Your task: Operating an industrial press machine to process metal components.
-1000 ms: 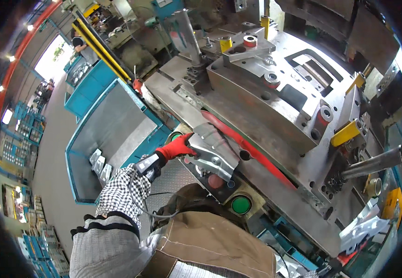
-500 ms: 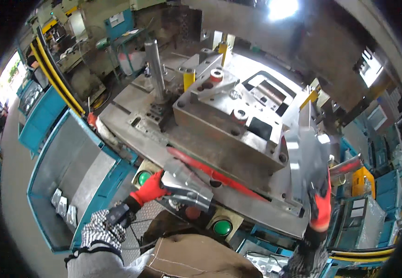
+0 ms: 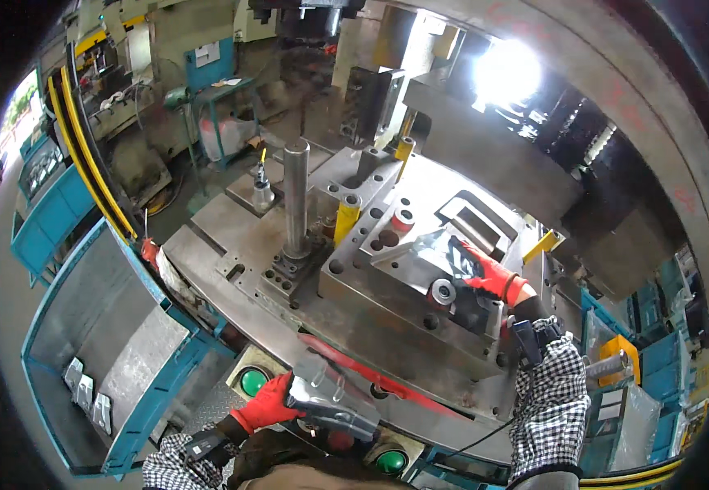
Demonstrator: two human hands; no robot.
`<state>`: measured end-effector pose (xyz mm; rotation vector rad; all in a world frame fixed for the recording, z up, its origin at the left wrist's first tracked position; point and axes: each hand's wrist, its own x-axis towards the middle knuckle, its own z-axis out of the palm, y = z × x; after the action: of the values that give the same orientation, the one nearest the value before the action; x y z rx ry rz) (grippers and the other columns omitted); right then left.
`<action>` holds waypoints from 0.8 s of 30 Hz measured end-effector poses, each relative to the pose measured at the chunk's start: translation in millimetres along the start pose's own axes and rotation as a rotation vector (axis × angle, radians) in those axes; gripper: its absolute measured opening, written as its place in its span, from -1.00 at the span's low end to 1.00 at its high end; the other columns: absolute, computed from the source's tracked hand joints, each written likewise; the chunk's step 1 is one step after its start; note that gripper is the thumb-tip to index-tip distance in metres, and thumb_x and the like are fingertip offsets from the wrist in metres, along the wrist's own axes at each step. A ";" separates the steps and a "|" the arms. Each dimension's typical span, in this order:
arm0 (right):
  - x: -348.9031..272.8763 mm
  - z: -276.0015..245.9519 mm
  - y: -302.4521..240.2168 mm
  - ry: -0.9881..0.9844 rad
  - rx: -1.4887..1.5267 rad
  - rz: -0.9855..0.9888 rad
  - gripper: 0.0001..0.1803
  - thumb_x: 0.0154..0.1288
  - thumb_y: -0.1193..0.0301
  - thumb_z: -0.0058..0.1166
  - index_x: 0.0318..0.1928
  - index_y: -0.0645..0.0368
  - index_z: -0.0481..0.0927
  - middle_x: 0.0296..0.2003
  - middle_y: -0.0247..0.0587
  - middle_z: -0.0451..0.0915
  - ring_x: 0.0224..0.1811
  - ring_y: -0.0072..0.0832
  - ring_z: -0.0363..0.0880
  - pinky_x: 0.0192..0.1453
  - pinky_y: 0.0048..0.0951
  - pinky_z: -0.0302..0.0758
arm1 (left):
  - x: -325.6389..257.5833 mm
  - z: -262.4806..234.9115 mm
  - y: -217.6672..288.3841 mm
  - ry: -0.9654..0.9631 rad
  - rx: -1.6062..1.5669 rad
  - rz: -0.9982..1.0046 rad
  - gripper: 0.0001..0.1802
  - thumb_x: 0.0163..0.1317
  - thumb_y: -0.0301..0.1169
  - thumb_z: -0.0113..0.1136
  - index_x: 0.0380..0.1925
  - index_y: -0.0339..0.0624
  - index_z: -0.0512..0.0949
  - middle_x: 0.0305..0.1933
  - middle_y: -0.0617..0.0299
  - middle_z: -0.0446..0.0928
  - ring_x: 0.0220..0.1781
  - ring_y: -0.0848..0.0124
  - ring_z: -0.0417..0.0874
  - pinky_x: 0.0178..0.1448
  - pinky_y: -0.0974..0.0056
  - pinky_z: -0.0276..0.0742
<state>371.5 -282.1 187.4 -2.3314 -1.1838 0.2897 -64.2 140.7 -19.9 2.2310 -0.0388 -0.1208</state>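
My left hand [image 3: 266,403], in a red glove with a checked sleeve, grips a bent grey sheet-metal part [image 3: 332,402] at the near edge of the press, just above a green push button [image 3: 253,381]. My right hand [image 3: 489,278], also red-gloved, reaches over the steel die block [image 3: 387,302] and presses a shiny flat metal blank [image 3: 424,251] onto its top face. A round steel guide post [image 3: 295,200] stands upright at the left of the die.
A blue metal bin [image 3: 101,343] with several small metal pieces lies at the lower left. A second green button [image 3: 390,461] sits at the bottom centre. Yellow stops [image 3: 346,219] rise from the die. The upper press block [image 3: 485,155] hangs behind, and a bright lamp [image 3: 506,72] shines above.
My right hand has carried the shiny blank from the right side onto the die block. My left hand still holds the bent part, now lower in view. My head has tipped toward the press.
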 end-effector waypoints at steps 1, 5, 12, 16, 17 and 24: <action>1.5 2.7 3.1 -0.002 0.044 -0.015 -0.01 0.29 0.23 0.43 0.64 0.10 0.22 0.61 -0.03 0.27 0.71 -0.09 0.12 0.73 -0.15 0.09 | 0.1 -2.1 1.3 -0.012 -0.008 0.003 0.27 -0.03 0.08 0.65 0.53 -0.44 0.21 0.41 -0.27 0.45 0.48 -0.13 0.46 0.55 -0.04 0.37; 16.2 27.4 1.6 0.222 0.239 -0.034 -0.15 0.34 0.25 0.39 0.57 0.08 0.35 0.51 -0.05 0.44 0.61 -0.12 0.31 0.66 -0.15 0.22 | -4.1 -5.6 -0.9 -0.037 -0.048 0.012 0.29 0.00 0.07 0.65 0.56 -0.44 0.17 0.46 -0.29 0.41 0.53 -0.12 0.42 0.59 -0.04 0.33; 11.1 52.5 -108.9 0.815 -0.578 0.261 0.01 0.02 0.08 0.60 0.49 -0.05 0.42 0.35 0.15 0.52 0.40 0.12 0.47 0.45 0.04 0.40 | -4.4 -13.4 -11.9 -0.062 -0.015 0.073 0.27 0.09 0.01 0.63 0.61 -0.40 0.11 0.59 -0.29 0.27 0.64 -0.11 0.30 0.68 -0.03 0.23; -84.4 77.9 -182.9 0.824 0.214 0.116 -0.43 0.22 0.28 0.48 0.21 0.18 0.64 0.14 -0.05 0.69 0.19 -0.21 0.67 0.24 -0.19 0.58 | -10.7 -46.9 -15.7 0.079 -0.330 0.060 0.14 0.15 -0.24 0.62 0.62 -0.34 0.15 0.62 -0.20 0.27 0.62 -0.01 0.34 0.66 0.04 0.26; -126.5 91.3 -193.9 0.622 0.353 0.162 -0.38 0.21 0.22 0.48 0.24 0.18 0.61 0.16 -0.03 0.67 0.22 -0.18 0.65 0.27 -0.18 0.56 | -12.7 -51.0 -32.9 0.205 -0.347 -0.001 0.12 0.16 -0.27 0.62 0.62 -0.34 0.15 0.62 -0.18 0.27 0.62 0.02 0.34 0.66 0.05 0.26; -383.9 341.0 -158.1 -0.372 0.613 0.663 0.04 0.10 -0.16 0.48 0.45 0.19 0.42 0.34 0.15 0.54 0.42 0.00 0.50 0.47 -0.08 0.45 | -38.6 -62.6 -222.3 0.344 -0.480 -0.242 0.16 0.09 -0.26 0.71 0.59 -0.39 0.20 0.53 -0.07 0.41 0.53 0.18 0.44 0.56 0.10 0.42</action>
<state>-105.0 -395.4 -33.6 -2.0653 -0.3216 1.1734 -99.5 329.4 -154.0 1.7420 0.4073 0.1139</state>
